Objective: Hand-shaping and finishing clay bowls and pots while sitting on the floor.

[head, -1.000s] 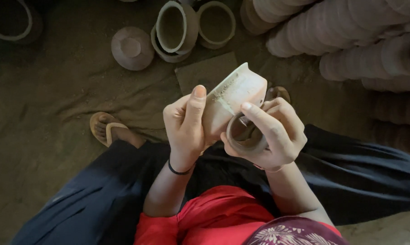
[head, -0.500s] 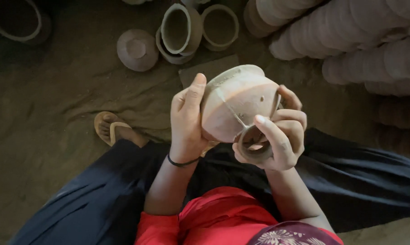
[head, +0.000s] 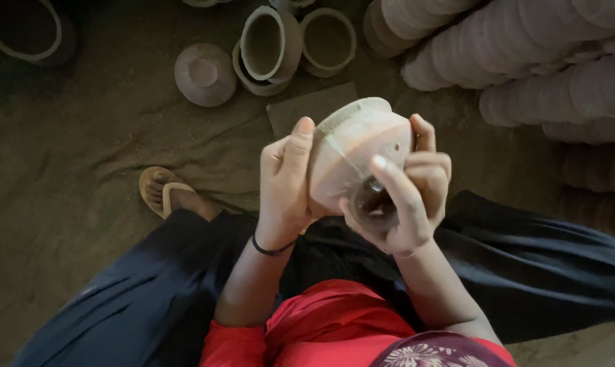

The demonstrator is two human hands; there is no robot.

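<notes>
Both hands' grip clasps a clay pot (head: 351,153) above a dusty earthen floor (head: 69,170) lined with stacked pots (head: 525,61).

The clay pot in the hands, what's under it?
Under the clay pot sits a dark round tool in the right hand; the left hand grips the pot's side. Below are dark trousers. The pot's inside is hidden.

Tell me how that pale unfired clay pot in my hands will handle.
The pale unfired clay pot looks stiff but probably fragile: thin rim, matte surface. Its rounded body would likely roll if set sideways. Both hands, left hand and right hand, support it.
</notes>
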